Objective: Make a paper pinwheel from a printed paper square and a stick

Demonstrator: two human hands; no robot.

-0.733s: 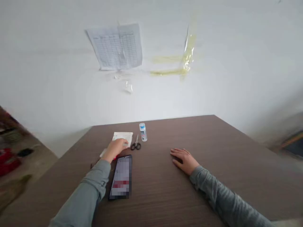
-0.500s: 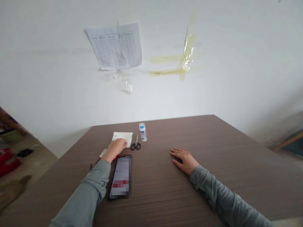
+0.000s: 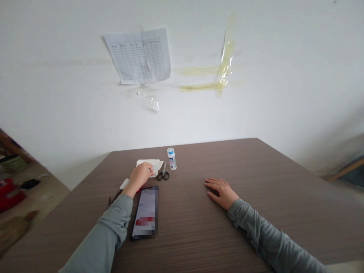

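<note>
My left hand point(image 3: 140, 173) reaches over a small stack of white papers point(image 3: 156, 163) at the far left part of the table. Its thumb and fingers are pinched together on the near right edge of the top sheet, which is askew over those below. Black-handled scissors point(image 3: 163, 175) lie just right of the papers. Beside them stands a clear glue bottle with a blue top point(image 3: 171, 159). My right hand point(image 3: 223, 192) rests flat on the table, fingers stretched out, holding nothing.
A phone point(image 3: 145, 212) with a lit screen lies near my left forearm. A white and red item point(image 3: 124, 184) and a dark cord are partly hidden behind that arm. The brown table point(image 3: 193, 235) meets the wall, where a printed sheet point(image 3: 142, 57) is taped.
The upper paper has slid slightly right toward the scissors, so the stack's sheets show spread out. My left hand shifted a little with it; my right hand stayed still.
</note>
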